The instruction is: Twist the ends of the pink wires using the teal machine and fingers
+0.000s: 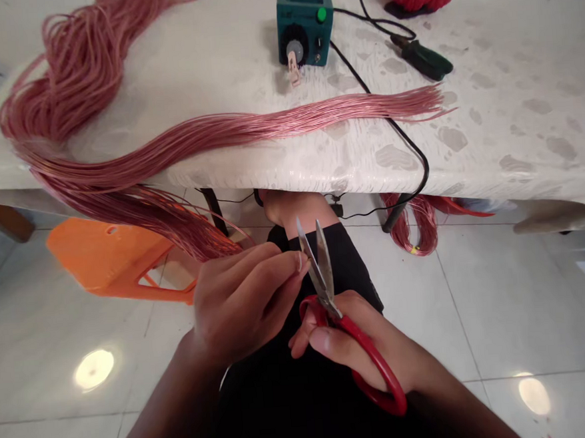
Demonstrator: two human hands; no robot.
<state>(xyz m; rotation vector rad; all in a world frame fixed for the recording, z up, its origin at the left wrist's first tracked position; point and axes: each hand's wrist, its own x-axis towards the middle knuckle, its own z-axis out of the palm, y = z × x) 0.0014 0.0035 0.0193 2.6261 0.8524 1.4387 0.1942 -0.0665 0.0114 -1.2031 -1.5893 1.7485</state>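
Red-handled scissors [378, 376] — one, open | right hand [353, 338] gripping | left hand [243, 302] pinching — probably — one copper wire [301, 261]

Lower garment: plain black shorts [289, 393] of matte, dark fabric, with the hem ending just above a bare knee [292, 209]; folds and seams are too dark to make out. Upper limbs: the left forearm [170, 414] and right forearm [461, 414] are bare to the edge of the view, with the left hand [243, 302] and right hand [361, 347] likewise uncovered. Fingernails on the left hand appear trimmed short, and the wrists and fingers carry no visible bands or rings.
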